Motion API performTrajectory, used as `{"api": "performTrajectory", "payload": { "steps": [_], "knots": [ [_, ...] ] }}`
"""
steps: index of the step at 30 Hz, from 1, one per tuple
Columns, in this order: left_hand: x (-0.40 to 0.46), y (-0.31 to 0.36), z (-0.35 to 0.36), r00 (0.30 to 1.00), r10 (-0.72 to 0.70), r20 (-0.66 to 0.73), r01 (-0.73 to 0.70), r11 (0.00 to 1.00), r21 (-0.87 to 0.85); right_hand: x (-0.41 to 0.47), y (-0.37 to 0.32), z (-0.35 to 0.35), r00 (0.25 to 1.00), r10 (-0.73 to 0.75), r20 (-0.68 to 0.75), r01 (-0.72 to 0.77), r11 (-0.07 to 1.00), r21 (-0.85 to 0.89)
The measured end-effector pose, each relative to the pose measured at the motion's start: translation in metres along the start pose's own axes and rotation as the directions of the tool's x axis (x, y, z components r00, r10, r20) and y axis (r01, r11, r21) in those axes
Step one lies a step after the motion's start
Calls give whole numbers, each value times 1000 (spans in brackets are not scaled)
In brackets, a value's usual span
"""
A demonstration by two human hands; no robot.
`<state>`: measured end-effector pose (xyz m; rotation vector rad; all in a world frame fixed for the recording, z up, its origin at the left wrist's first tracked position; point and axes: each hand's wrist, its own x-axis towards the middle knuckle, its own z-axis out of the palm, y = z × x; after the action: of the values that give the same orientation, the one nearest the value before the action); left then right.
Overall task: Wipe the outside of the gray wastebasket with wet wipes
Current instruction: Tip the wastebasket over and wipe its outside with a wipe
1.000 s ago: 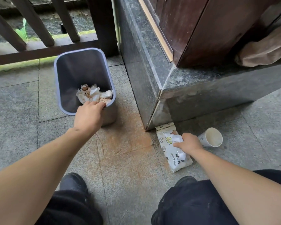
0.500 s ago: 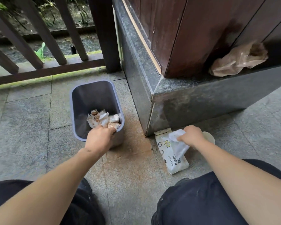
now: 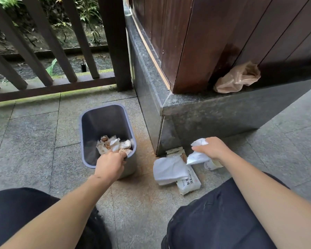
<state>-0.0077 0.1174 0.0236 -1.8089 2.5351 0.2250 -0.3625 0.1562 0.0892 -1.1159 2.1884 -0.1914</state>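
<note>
The stone-tiled floor (image 3: 31,133) carries everything here, bounded at the far edge by a dark wooden railing (image 3: 52,51) and on the right by a granite plinth (image 3: 205,114) under a wooden wall, with a crumpled brown bag (image 3: 238,78) lying on the plinth's ledge. The gray wastebasket (image 3: 106,123) stands upright on the floor just beside the plinth's corner, its long axis running away from the person toward the railing, with crumpled paper scraps (image 3: 113,144) in its bottom. The left hand (image 3: 110,165) grips the near rim of the wastebasket, fingers curled over the edge into the opening (so the bin is steadied and can be tilted or turned). To the right, near the foot of the plinth, lies the wet wipes pack (image 3: 188,184), and a white wipe (image 3: 171,169) is drawn out of it, spread over the pack and trailing up to the right hand (image 3: 214,149), whose fingers pinch its bunched upper end. A paper cup (image 3: 212,165) lies on its side just under that hand. The wastebasket sits to the left of the wipe-holding hand, well apart from it, with its right-hand outer wall facing that way; I judge the coming move is to free the wipe and carry it leftward to that wall, the nearest outside face.
</note>
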Motion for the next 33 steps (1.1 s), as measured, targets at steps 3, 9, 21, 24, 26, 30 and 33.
{"api": "performTrajectory", "payload": {
  "steps": [3, 9, 21, 24, 26, 30, 33],
  "knots": [
    [-3, 1, 0, 1000, -8, -12, 8, 1000, -2, -9, -1, -2, 1000, -5, 30, 3, 999, 45],
    [-9, 7, -14, 998, -36, -47, 32, 996, -80, -27, -22, 3, 970, -158, 183, 148, 987, 66],
    [-40, -8, -36, 955, -259, -141, 200, 920, -337, -42, -48, 21, 973, -51, 227, -124, 710, 693],
    [-47, -14, -39, 940, -298, -167, 206, 884, -419, -42, -52, 23, 973, -26, 227, -153, 666, 731],
    [-52, -17, -40, 935, -315, -162, 210, 860, -464, -44, -56, 26, 968, -27, 250, -174, 642, 747],
    [-59, -20, -37, 959, -277, -51, 209, 820, -533, -47, -71, 41, 964, -58, 258, -154, 673, 724],
    [-67, -23, -29, 971, -218, 97, 235, 805, -545, -52, -82, 57, 968, -103, 231, -97, 692, 715]
  ]
}}
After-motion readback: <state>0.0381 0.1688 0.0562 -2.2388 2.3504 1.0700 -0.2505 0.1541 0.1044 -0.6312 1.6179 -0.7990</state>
